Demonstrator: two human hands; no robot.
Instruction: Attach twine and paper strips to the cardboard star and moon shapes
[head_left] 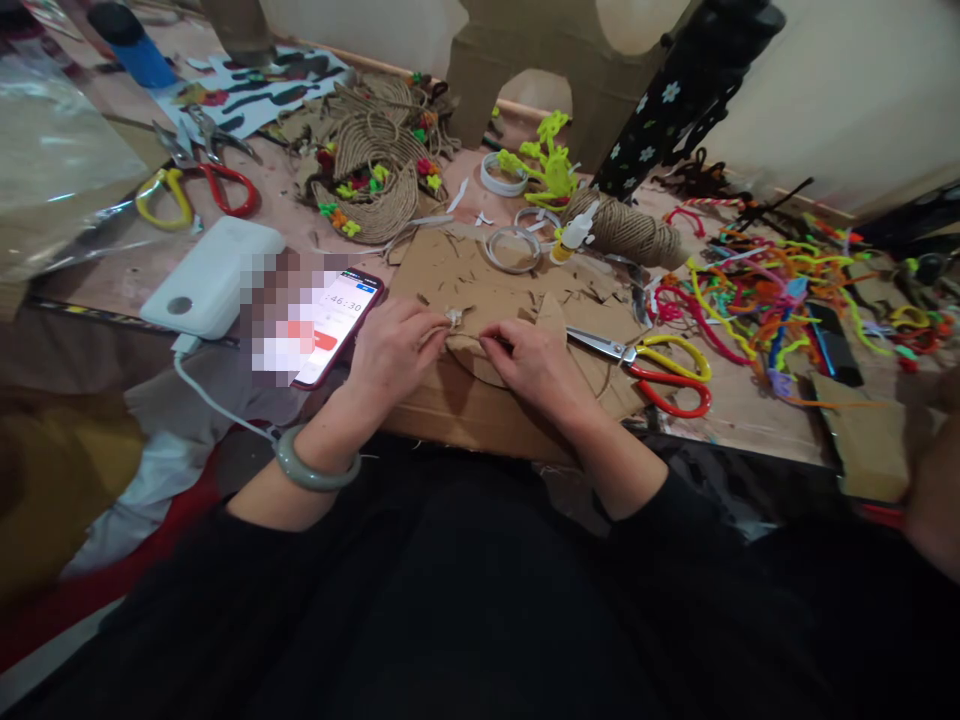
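Note:
My left hand (397, 352) has its fingers pinched together at the near side of a brown cardboard sheet (469, 262). A small whitish scrap (454, 318) lies by those fingertips. Just to the right, my right hand (534, 366) is closed in a pinch over a cut cardboard piece (474, 358) with a curved edge. Whatever is between the fingers of either hand is too small to make out. Scissors (646, 372) with one yellow and one red handle lie right of my right hand, blades toward it.
Left are a lit phone (334, 325), a white power bank (214, 275) and pliers (196, 185). Behind the cardboard stand a glue bottle (576, 235), a twine roll (634, 230), tape rings (514, 250) and twine-wrapped pieces (375, 205). Colourful pipe cleaners (780, 310) cover the right side.

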